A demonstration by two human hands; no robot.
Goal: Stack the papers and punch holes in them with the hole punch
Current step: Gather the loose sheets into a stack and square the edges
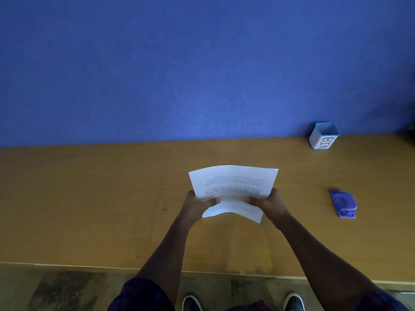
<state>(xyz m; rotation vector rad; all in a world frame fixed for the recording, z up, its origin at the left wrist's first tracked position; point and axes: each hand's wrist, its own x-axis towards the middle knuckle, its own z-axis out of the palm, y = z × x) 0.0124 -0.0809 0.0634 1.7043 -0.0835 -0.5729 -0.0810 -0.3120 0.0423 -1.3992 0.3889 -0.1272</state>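
Note:
A stack of white printed papers (233,182) is held above the middle of the wooden desk (89,198), slightly bowed, text facing up and upside down to me. My left hand (197,204) grips its left edge with the thumb on top. My right hand (268,202) grips its right edge the same way. A purple hole punch (343,204) lies on the desk to the right, well apart from the papers and both hands.
A white and blue square container marked BIN (323,136) stands at the back right against the blue wall (202,63). The desk's front edge runs just above my shoes (293,303).

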